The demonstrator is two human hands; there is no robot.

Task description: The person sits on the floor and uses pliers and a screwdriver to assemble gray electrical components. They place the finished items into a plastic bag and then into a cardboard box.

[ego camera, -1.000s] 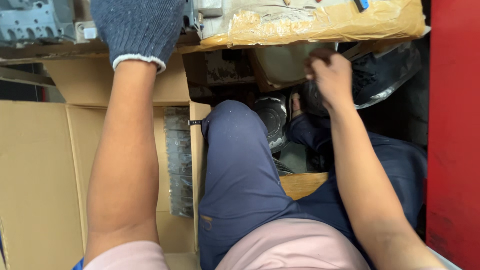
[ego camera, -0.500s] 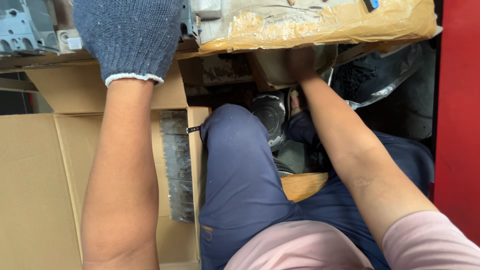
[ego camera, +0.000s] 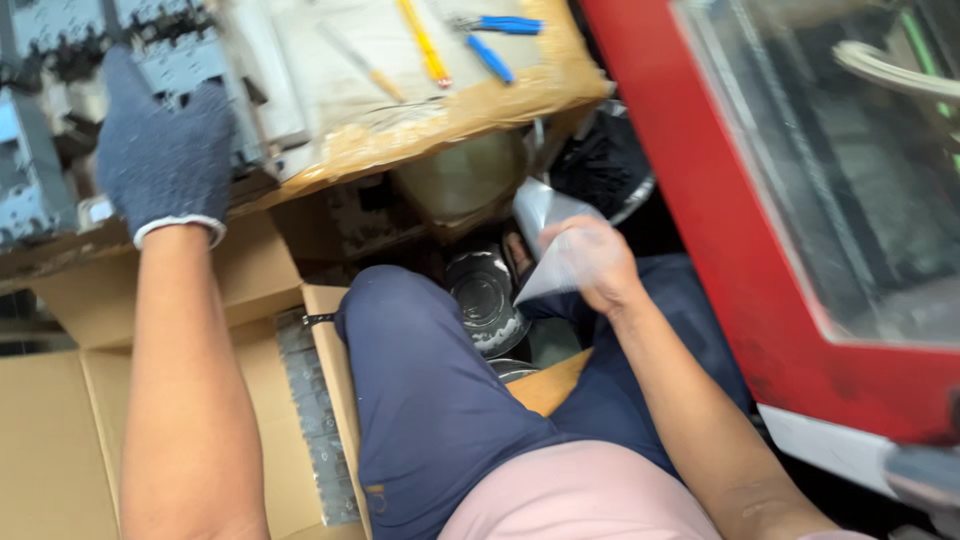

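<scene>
My left hand (ego camera: 165, 165) wears a blue knit glove and rests flat on grey metal parts (ego camera: 45, 130) at the edge of a cardboard-covered bench (ego camera: 470, 115). My right hand (ego camera: 595, 265) is bare and grips a clear plastic bag (ego camera: 545, 225), held low between my knees under the bench. My legs in dark blue trousers (ego camera: 420, 400) fill the middle of the view.
An open cardboard box (ego camera: 60, 440) with a grey ribbed piece (ego camera: 310, 410) inside stands at the left. Blue-handled pliers (ego camera: 495, 40) and yellow tools (ego camera: 425, 45) lie on the bench. A red machine frame (ego camera: 760, 250) with a window rises at the right. Dark round objects (ego camera: 485, 295) sit under the bench.
My right hand has drawn back from under the bench and now holds a clear plastic bag. The view has swung right, showing the red machine. My left hand stays on the parts.
</scene>
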